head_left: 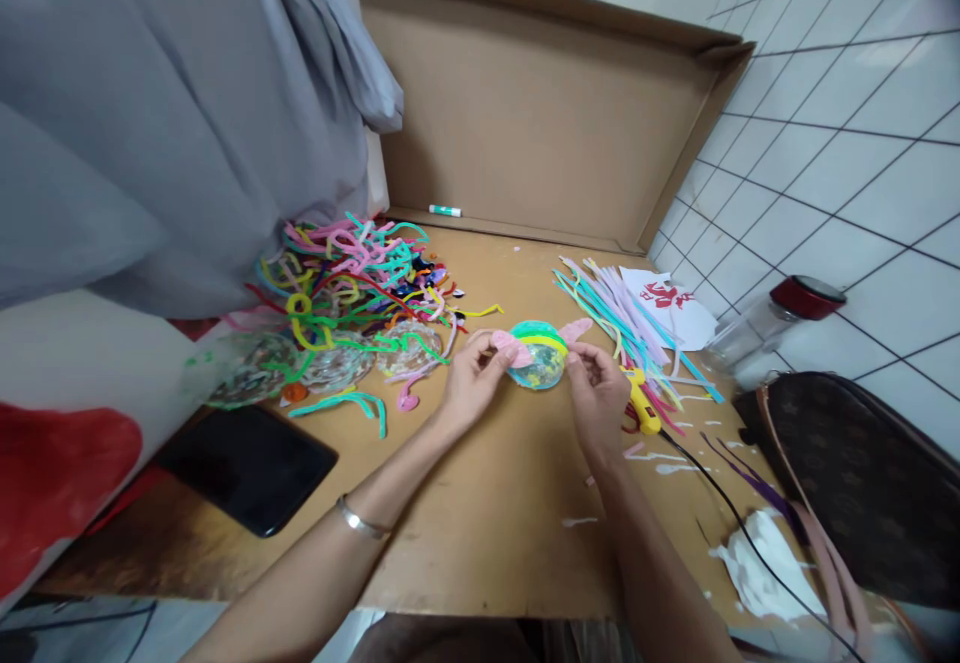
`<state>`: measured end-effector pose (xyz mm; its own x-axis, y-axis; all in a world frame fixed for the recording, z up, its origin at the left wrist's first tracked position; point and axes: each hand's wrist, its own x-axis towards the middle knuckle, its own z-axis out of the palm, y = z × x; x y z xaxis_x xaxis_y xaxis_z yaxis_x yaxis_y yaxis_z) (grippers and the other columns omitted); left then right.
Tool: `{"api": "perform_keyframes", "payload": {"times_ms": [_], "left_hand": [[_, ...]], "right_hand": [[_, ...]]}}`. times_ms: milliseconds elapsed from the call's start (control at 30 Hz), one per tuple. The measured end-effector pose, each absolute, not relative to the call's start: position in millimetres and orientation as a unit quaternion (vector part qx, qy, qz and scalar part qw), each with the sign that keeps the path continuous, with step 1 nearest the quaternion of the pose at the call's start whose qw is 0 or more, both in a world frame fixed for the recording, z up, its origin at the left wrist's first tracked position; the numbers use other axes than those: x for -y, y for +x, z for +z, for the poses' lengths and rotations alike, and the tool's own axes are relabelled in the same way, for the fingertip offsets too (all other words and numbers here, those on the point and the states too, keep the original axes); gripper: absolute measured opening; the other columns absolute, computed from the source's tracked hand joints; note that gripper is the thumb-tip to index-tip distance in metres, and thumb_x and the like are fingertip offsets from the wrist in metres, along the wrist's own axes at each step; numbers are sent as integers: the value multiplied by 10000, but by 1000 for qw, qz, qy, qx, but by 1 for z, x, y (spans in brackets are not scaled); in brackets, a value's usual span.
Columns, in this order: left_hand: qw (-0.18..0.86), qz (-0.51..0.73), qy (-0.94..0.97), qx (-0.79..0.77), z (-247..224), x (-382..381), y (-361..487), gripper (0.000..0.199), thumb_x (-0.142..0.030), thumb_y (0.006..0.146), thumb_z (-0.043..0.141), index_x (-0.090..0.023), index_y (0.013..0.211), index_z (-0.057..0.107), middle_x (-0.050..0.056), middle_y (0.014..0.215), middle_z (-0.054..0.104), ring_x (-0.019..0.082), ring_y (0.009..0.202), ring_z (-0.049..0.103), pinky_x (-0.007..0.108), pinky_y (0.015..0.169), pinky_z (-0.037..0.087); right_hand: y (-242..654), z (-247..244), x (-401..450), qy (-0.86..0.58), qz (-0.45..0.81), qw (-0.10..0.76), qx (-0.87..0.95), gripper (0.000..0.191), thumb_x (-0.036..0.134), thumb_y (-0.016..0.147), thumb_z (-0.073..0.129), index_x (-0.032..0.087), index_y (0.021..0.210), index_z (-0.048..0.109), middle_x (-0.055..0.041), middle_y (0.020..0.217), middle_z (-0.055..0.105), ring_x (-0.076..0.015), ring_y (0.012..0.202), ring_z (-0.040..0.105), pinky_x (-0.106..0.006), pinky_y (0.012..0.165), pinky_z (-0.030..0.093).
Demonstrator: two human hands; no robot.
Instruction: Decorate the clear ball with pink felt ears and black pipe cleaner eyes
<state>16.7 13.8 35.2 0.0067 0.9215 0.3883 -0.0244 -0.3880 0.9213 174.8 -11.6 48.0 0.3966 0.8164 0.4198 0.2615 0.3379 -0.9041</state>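
A small round craft piece [541,368] with a clear, shiny lower part, a teal top and a yellow band is held between my two hands above the table. Pink fuzzy flaps stick out at its left and right. My left hand [480,373] pinches the left pink flap [508,347] between thumb and fingers. At the right edge, the fingertips of my right hand [596,388] close on the rim, just below the right pink flap [576,330]. Beside my right hand lies a yellow glue gun [643,403], partly covered by it.
A tangled heap of pipe cleaners [352,273] lies left, near clear plastic discs [330,363] and a black phone-like slab [251,468]. Straight pipe cleaners [619,308], a jar [772,318], a brown bag [862,483] and crumpled tissue [769,568] are right. Cardboard [540,113] stands behind.
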Motion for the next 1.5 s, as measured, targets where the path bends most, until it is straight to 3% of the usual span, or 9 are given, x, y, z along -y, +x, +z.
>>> {"api": "perform_keyframes", "payload": {"times_ms": [133, 233, 467, 567, 667, 833, 933, 1200, 1500], "left_hand": [[310, 557, 664, -391, 34, -14, 13, 208, -362, 838, 620, -175, 863, 707, 126, 1216, 637, 245, 1149, 558, 395, 1013, 398], [302, 519, 702, -383, 34, -14, 11, 195, -338, 861, 593, -185, 878, 714, 125, 1292, 606, 254, 1218, 517, 426, 1061, 353], [403, 573, 605, -380, 30, -16, 14, 261, -400, 829, 639, -151, 799, 712, 78, 847, 681, 183, 817, 615, 315, 796, 488], [467, 594, 541, -369, 32, -14, 17, 286, -428, 781, 690, -142, 788, 700, 41, 746, 679, 139, 671, 588, 258, 666, 482], [485, 607, 508, -370, 34, -14, 18, 299, -429, 724, 744, -139, 767, 686, 4, 653, 650, 97, 553, 530, 217, 554, 442], [500, 630, 468, -366, 32, -17, 18, 326, -428, 684, 777, -139, 792, 671, 4, 646, 660, 93, 532, 546, 212, 534, 450], [515, 642, 438, -363, 34, -19, 17, 344, -428, 662, 793, -136, 794, 669, 4, 657, 663, 89, 538, 550, 210, 531, 450], [655, 616, 311, -309, 45, -17, 15, 411, -360, 545, 871, -135, 812, 654, -25, 644, 628, 51, 532, 540, 163, 525, 463], [694, 601, 261, -299, 48, -16, 15, 441, -334, 500, 891, -135, 811, 649, -20, 644, 649, 54, 532, 569, 158, 533, 480]], "right_hand": [[183, 47, 8, -557, 82, 624, 541, 199, 258, 806, 547, 187, 950, 665, -42, 861, 633, -158, 724, 558, -296, 684, 461], [188, 49, 4, -564, 56, 623, 539, 198, 237, 809, 523, 182, 939, 662, -41, 853, 626, -163, 737, 557, -296, 691, 452], [225, 46, 16, -635, -12, 595, 493, 247, 306, 832, 509, 160, 941, 676, -67, 864, 655, -178, 743, 576, -313, 720, 456], [253, 41, 27, -693, -58, 509, 507, 294, 337, 842, 472, 141, 934, 671, -96, 878, 660, -200, 761, 578, -334, 736, 455], [270, 39, 32, -750, -70, 365, 546, 342, 358, 871, 424, 132, 931, 674, -125, 899, 675, -233, 825, 591, -358, 779, 440], [260, 42, 23, -838, -71, 108, 530, 472, 463, 914, 422, 65, 978, 669, -212, 975, 672, -304, 909, 627, -383, 774, 434], [251, 40, 19, -856, -65, 48, 511, 563, 541, 876, 490, 31, 1067, 635, -231, 1030, 656, -336, 976, 630, -390, 779, 448], [256, 30, 14, -872, -30, 59, 485, 529, 516, 867, 502, 69, 1118, 635, -200, 1117, 628, -326, 1037, 626, -362, 780, 475], [265, 23, 18, -869, -64, 176, 458, 508, 447, 807, 522, 57, 1109, 645, -190, 1067, 650, -302, 972, 606, -365, 786, 452]]}}
